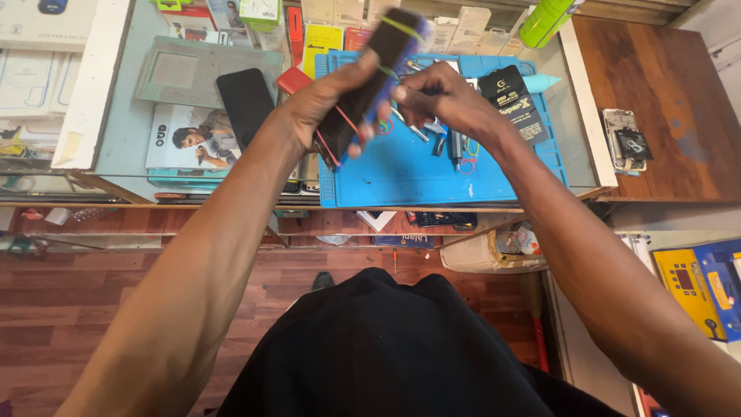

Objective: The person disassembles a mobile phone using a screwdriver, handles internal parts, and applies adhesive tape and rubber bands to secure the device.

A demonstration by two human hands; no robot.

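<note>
My left hand (328, 96) grips a dark smartphone (378, 66) wrapped with coloured rubber bands, holding it tilted above a blue work mat (401, 177). My right hand (440, 96) is closed at the phone's right edge, fingers pinching near a green band; what it pinches is too small to tell. Metal tweezers and small tools (448, 143) lie on the mat under my right hand.
A black phone (247, 96) lies on the glass counter left of the mat, next to a grey pad (185, 73). A black packet (513, 100) rests on the mat's right. A green can (544, 22) stands behind. A dismantled phone (621, 139) lies on the wooden counter.
</note>
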